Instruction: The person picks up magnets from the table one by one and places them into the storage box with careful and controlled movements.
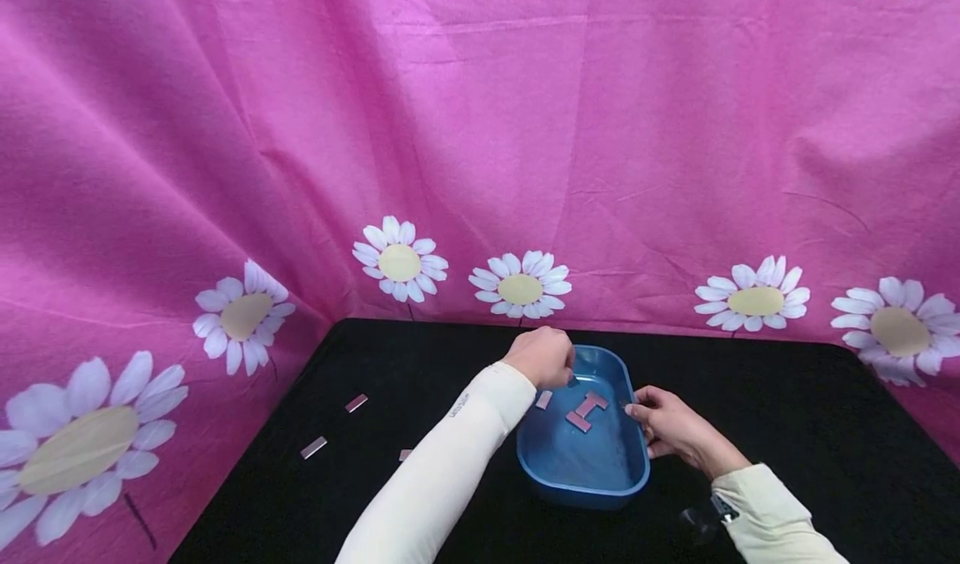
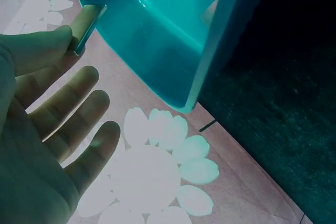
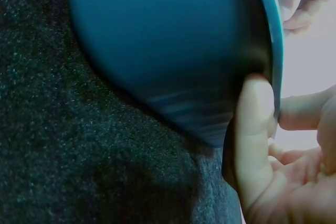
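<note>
Left wrist: pinched rectangular block [image 2: 86, 23] with left hand [image 1: 541, 356], gripped blue tub [image 1: 588, 466] with right hand [image 1: 678, 431]; risked slip from end-only hold.

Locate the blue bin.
In the head view, the blue bin sits right of centre on the black table, the right hand gripping its right wall and the left hand by its far left corner.
</note>
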`<state>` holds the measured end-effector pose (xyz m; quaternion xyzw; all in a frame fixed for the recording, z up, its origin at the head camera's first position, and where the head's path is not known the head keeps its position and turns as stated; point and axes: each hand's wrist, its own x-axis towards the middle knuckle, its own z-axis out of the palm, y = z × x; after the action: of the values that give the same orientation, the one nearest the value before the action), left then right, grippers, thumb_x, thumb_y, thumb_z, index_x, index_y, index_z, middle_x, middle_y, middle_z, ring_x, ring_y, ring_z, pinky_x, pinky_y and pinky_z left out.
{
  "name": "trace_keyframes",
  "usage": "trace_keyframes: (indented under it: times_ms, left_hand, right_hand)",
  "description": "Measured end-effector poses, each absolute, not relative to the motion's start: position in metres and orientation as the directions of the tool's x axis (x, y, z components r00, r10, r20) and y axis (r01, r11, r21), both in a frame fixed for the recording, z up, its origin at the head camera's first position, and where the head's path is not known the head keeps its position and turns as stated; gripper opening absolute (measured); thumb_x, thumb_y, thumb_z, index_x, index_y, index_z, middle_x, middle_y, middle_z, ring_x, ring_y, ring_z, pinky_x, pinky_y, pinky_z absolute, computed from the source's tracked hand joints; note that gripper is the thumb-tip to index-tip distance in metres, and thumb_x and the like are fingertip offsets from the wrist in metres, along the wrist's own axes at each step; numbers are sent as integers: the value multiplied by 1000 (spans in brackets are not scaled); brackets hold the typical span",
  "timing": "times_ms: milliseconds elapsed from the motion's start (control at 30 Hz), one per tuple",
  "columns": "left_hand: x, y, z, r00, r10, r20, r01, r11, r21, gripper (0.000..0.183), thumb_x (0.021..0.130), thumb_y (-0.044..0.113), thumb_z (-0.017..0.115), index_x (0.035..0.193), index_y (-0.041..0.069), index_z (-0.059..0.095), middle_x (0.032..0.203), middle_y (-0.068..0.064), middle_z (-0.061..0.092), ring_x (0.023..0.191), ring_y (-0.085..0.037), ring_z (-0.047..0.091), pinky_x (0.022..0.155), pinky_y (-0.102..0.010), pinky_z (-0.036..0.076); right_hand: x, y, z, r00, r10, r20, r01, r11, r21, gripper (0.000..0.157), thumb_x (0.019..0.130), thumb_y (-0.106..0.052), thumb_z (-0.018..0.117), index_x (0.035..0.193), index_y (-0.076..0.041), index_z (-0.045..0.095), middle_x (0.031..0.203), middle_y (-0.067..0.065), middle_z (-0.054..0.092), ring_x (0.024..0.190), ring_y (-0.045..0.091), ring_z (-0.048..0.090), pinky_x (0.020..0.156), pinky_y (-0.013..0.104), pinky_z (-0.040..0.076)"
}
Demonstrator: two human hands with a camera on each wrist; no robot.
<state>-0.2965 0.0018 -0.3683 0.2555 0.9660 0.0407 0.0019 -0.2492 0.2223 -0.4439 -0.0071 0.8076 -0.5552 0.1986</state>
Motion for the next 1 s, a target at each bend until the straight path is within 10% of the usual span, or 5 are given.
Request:
trace_keyframes:
  times_ms: [1000]
  left_hand:
    - [-299,14,-380,-866,501,-1,500,865,50,25,87,26,71,63,23,65,61,9,55,63,-6,52,51,-23,41]
  right_hand:
    - [-250,227,-445,-916,-255,-311,202,376,-904,32,105,-19,43,128,2,41,83,3,52,66,13,56,59,29,55]
